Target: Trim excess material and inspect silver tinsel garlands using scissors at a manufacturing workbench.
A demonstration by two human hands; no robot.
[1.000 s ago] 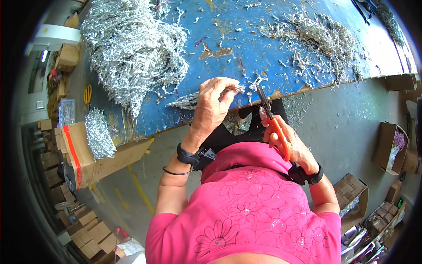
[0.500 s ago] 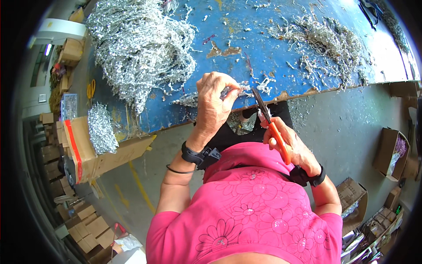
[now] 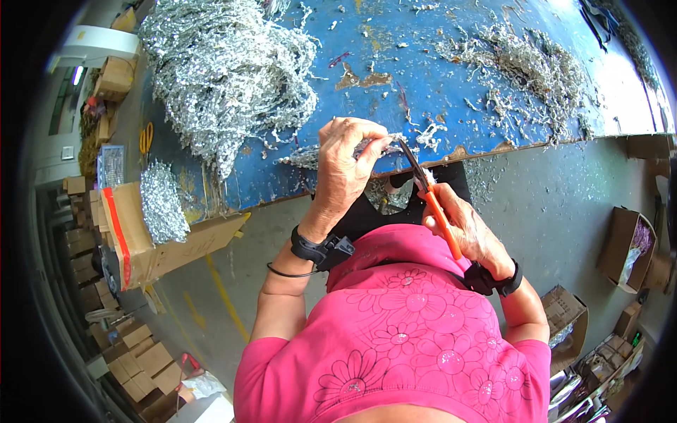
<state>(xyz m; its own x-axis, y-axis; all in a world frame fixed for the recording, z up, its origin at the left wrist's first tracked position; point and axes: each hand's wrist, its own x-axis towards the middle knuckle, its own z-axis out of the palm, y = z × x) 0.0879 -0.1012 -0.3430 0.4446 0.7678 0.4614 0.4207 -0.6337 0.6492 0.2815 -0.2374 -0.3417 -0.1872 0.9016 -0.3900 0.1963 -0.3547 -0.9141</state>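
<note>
Silver tinsel strands (image 3: 305, 156) are pinched between the thumb and fingers of my left hand (image 3: 343, 162), just over the front edge of the blue table. A short end of tinsel sticks out past the fingertips. My right hand (image 3: 462, 224) grips a pair of scissors (image 3: 441, 224) with orange handles and dark blades. Their blade tips point up and left, right beside that tinsel end. Whether the blades touch the strand is hard to make out. Small silver scraps (image 3: 429, 137) lie on the table just beyond the tips.
A big heap of silver tinsel (image 3: 226, 77) covers the left of the blue table (image 3: 338, 106). Loose trimmings (image 3: 539, 67) spread over its right side. Yellow-handled scissors (image 3: 146, 138) lie at the far left. A cardboard box (image 3: 201, 243) with a tinsel bundle (image 3: 163, 201) stands against the left edge.
The scissors have shifted slightly left, toward the tinsel end, and my right fingers sit closer around the handles. My left hand keeps its pinch almost in the same place.
</note>
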